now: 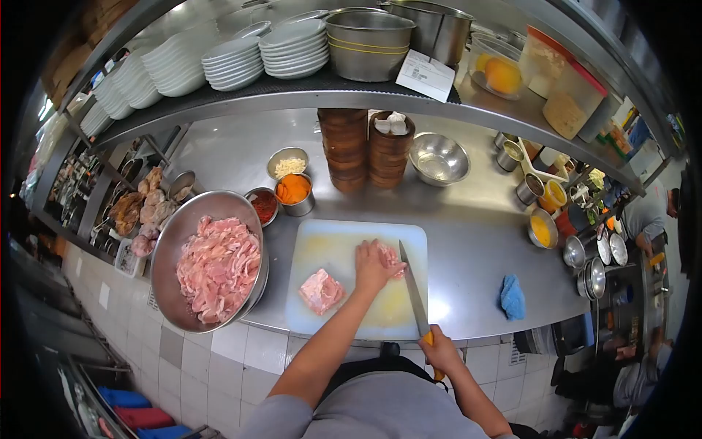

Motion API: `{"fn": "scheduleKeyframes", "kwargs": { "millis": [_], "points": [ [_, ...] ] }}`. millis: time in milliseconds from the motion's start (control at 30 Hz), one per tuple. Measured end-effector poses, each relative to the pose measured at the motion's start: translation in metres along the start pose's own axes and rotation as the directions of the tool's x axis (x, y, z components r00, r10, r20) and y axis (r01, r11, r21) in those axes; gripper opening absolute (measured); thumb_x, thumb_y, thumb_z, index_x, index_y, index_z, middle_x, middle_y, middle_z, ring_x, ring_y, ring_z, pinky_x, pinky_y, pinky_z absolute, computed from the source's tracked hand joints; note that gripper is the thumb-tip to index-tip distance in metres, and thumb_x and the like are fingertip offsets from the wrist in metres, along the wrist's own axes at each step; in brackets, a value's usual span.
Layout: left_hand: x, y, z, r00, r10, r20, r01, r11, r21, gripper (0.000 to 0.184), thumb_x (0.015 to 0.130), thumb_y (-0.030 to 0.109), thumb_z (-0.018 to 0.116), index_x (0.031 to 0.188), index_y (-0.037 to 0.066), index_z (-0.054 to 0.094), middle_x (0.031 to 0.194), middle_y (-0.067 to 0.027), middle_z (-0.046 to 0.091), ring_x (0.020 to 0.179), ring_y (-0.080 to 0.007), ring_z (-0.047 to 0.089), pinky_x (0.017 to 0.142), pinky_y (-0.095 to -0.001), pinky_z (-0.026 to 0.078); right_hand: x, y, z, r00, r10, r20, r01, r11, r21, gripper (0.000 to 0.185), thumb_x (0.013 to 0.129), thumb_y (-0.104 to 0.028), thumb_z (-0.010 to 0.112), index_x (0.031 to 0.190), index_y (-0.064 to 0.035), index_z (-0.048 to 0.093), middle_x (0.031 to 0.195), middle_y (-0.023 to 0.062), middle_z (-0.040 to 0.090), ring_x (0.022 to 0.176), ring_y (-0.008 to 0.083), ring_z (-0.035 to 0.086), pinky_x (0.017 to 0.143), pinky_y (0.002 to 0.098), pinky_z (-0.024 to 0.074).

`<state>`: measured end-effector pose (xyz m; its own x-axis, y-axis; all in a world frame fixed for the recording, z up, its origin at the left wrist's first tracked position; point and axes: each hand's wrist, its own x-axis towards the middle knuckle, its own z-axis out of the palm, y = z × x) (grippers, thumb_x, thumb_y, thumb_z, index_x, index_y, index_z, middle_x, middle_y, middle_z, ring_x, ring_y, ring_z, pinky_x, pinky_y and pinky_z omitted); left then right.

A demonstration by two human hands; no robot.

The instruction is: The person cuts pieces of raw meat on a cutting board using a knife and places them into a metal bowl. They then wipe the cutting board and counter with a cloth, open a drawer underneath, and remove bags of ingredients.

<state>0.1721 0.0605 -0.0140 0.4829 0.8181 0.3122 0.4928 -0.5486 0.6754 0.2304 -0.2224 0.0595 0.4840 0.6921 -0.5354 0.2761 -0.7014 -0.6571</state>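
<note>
My left hand (371, 268) rests on a piece of raw chicken (390, 254), its fingers and thumb about the meat, on a white cutting board (307, 241). In my right hand (441, 350) is a long kitchen knife (415, 293), held by its yellow handle. The blade lies along the right side of that piece, its tip pointing away from me; whether it touches the meat I cannot tell. A second piece of raw chicken (321, 292) sits on the board's left half. Left of the board, a large metal bowl (162, 272) holds a heap of cut raw meat (218, 268).
Small containers with orange shreds (293, 189), red seasoning (263, 205) and pale chopped bits (290, 167) stand behind the board. Wooden steamers (344, 150) and an empty metal bowl (440, 159) are farther back. A blue cloth (512, 298) lies right. The plate shelf (278, 99) overhangs the counter.
</note>
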Motion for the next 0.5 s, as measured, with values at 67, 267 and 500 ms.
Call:
{"fn": "scheduleKeyframes", "kwargs": {
  "millis": [67,267,500],
  "points": [
    [-0.006,0.010,0.007,0.999,0.015,-0.029,-0.016,0.999,-0.029,0.083,0.072,0.041,0.088,0.133,-0.004,0.052,0.139,-0.0318,0.048,0.126,-0.0494,0.045,0.110,-0.0537,0.038,0.003,-0.014,0.011,0.999,0.006,0.052,-0.008,0.999,0.038,0.040,0.097,-0.022,0.065,0.126,-0.0019,0.047,0.077,0.0181,0.069,0.058,0.0264,0.069,0.055,0.0399,0.0561],
    [-0.018,0.023,-0.001,0.949,0.067,-0.308,-0.093,0.993,-0.071,0.062,0.085,0.013,0.074,0.140,0.003,0.047,0.127,-0.0246,0.057,0.104,-0.0414,0.060,0.096,-0.0518,0.051,0.011,-0.056,0.013,0.988,0.001,0.157,-0.005,1.000,0.024,0.042,0.097,-0.019,0.065,0.129,0.0002,0.045,0.080,0.0158,0.067,0.055,0.0242,0.068,0.052,0.0368,0.0553],
    [-0.016,-0.011,-0.024,0.814,-0.512,0.274,0.327,0.015,-0.945,0.037,0.094,0.008,0.061,0.131,0.008,0.053,0.102,-0.0070,0.066,0.054,-0.0187,0.060,0.055,-0.0377,0.055,0.018,-0.070,0.009,0.970,-0.111,0.214,0.083,0.987,0.134,0.046,0.097,-0.016,0.066,0.136,-0.0012,0.047,0.077,0.0070,0.063,0.054,0.0166,0.062,0.050,0.0328,0.0523]
  ]
}}
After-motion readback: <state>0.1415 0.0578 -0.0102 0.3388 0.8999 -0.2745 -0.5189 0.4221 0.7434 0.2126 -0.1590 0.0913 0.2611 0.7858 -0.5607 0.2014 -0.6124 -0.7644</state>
